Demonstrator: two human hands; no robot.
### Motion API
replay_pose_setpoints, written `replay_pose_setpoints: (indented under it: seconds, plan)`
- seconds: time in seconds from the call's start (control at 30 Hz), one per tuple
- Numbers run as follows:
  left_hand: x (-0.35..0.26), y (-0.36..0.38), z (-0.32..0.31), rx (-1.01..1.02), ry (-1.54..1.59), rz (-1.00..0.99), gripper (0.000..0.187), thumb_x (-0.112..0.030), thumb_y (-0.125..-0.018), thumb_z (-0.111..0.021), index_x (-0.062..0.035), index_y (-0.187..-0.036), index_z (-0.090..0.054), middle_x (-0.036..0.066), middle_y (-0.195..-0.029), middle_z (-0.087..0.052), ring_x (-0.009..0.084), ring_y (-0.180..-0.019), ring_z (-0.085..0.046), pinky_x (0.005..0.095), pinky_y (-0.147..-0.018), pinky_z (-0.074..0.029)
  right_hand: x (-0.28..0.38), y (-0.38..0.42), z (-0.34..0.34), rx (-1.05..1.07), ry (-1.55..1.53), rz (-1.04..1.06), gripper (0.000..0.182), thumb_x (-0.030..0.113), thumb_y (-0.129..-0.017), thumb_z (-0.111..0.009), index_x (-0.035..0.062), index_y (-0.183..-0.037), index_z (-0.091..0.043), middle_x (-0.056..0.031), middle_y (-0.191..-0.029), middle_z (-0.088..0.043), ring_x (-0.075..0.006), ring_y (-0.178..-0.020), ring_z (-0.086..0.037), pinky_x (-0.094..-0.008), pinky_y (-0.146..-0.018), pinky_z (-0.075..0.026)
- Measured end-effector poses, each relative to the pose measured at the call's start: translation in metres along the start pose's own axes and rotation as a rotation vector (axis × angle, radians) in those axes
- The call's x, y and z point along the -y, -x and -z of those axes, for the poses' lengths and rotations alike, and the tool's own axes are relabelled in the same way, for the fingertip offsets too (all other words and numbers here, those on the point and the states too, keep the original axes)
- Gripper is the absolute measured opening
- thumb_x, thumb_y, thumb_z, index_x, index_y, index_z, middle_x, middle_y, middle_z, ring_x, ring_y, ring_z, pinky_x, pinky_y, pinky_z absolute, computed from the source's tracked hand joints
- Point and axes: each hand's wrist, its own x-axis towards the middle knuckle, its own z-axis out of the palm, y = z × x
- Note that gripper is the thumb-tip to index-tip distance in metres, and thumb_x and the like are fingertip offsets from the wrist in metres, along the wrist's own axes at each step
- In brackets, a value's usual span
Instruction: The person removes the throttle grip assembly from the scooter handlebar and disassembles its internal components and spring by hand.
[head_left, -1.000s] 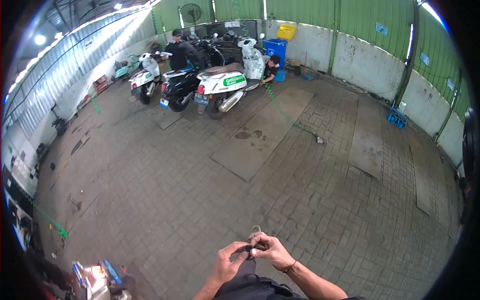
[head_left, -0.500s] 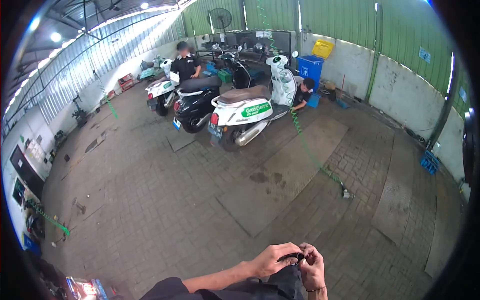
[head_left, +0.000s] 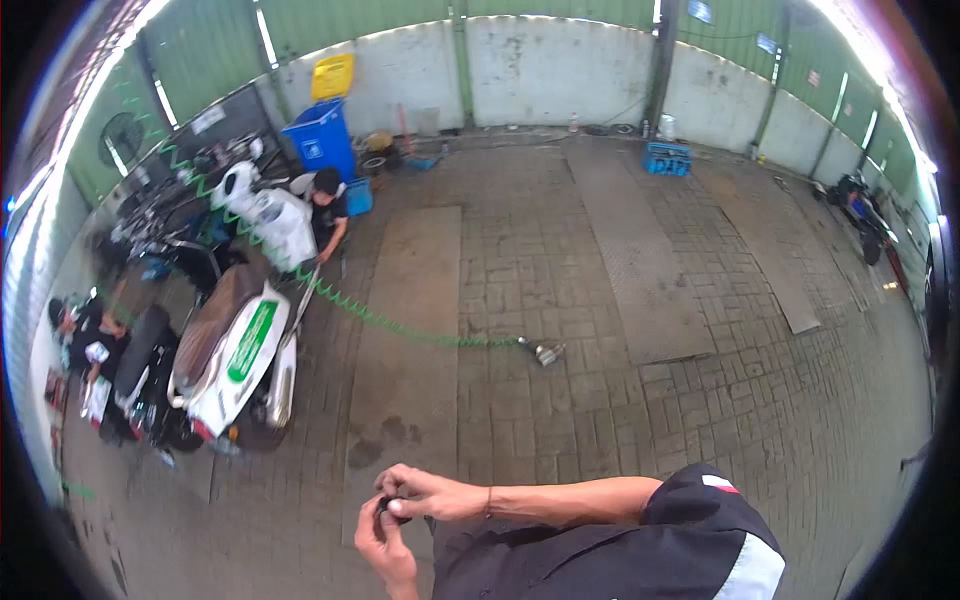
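A small black object (head_left: 397, 507) sits between the fingers of both hands, near the lower middle of the view; its exact shape is partly hidden. My right hand (head_left: 432, 494), with a thin bracelet at the wrist, is closed on it from the right. From below and to the left, my left hand (head_left: 385, 548) pinches the same object. Both hands are in front of my dark shirt, above the paved floor.
A white scooter (head_left: 235, 365) stands at the left, with a person (head_left: 325, 215) crouching beside it and another person (head_left: 95, 335) farther left. A green coiled hose (head_left: 400, 328) ends at a metal tool (head_left: 546, 353). A blue bin (head_left: 322, 140) and blue crate (head_left: 667, 159) stand farther back.
The view has swung to the right, so the scooters now appear farther left. Both hands have shifted left in the picture, still around the black object.
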Motion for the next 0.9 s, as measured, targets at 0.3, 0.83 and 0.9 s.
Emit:
replay_pose_setpoints:
  seconds: [0.3,0.83,0.9]
  plan:
    - [0.084,-0.269,-0.089,0.131,0.011,0.042,0.025,-0.016,-0.110,-0.058,0.0047,-0.118,-0.070,0.007,-0.106,-0.072,0.0148,-0.095,-0.066,0.0300,-0.083,-0.055,-0.002,-0.174,0.187,-0.275,-0.112,0.010,0.035,0.035,-0.109,-0.065,0.0054,-0.123,-0.051,-0.0109,-0.142,-0.049,-0.0199,-0.130,-0.047,-0.0388,-0.111,-0.042]
    - [0.167,-0.697,-0.266,0.339,-0.081,-0.102,0.020,-0.014,-0.105,-0.070,0.0015,-0.118,-0.070,0.009,-0.106,-0.072,0.0199,-0.093,-0.071,0.0323,-0.084,-0.058,0.075,-0.426,0.531,-0.635,-0.175,-0.073,0.035,0.022,-0.105,-0.072,0.0004,-0.130,-0.062,-0.0096,-0.143,-0.049,-0.0170,-0.119,-0.058,-0.0354,-0.101,-0.052]
    - [0.189,-0.745,-0.289,0.326,-0.150,-0.111,0.025,-0.021,-0.105,-0.072,0.0000,-0.119,-0.071,0.011,-0.111,-0.074,0.0313,-0.095,-0.072,0.0373,-0.089,-0.058,0.074,-0.472,0.588,-0.581,-0.129,-0.095,0.037,0.022,-0.105,-0.072,0.0004,-0.133,-0.063,-0.0096,-0.144,-0.049,-0.0179,-0.120,-0.059,-0.0362,-0.102,-0.053]
